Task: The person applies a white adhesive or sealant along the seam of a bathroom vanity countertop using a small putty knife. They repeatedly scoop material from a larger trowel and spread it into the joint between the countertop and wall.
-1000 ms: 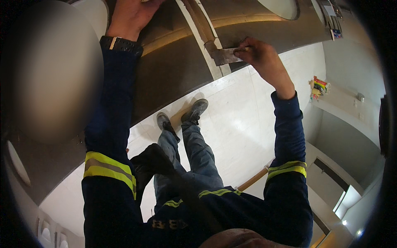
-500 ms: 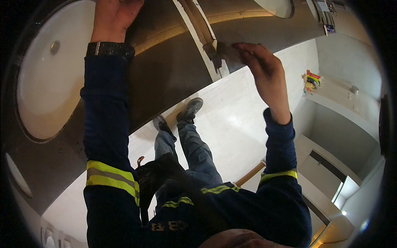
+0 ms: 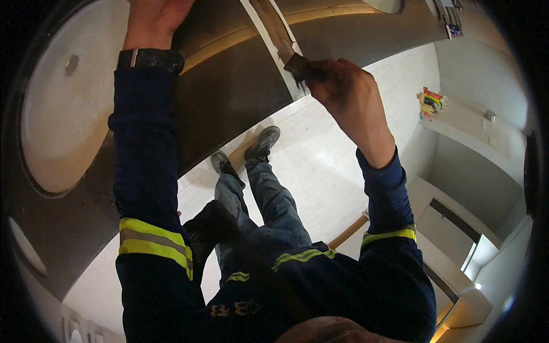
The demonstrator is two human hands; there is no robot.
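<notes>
My right hand (image 3: 350,97) is closed around a dark, flat scraper (image 3: 304,70), mostly covered by my fingers. The scraper's end lies over a seam strip (image 3: 267,16) that runs across a brown countertop (image 3: 231,94), near the counter's front edge. White bands border the strip on both sides, and ragged dark paste clings by the tool. Further left, my left hand (image 3: 155,23) reaches over the counter beside a large oval white basin (image 3: 60,114). Its fingers are cut off by the upper edge of the picture, so what they touch is hidden.
Another oval basin (image 3: 384,4) is set in the counter at the far right. Small tools (image 3: 453,26) lie at the counter's right end. Pale floor tiles (image 3: 326,154) lie under my shoes (image 3: 264,143). Colourful packets (image 3: 433,103) stand on a pale ledge by the right wall.
My right hand has come down and left, bringing the scraper closer to the counter's front edge. Its fingers are now bunched more tightly about the tool. My left hand has shifted slightly upward in the picture.
</notes>
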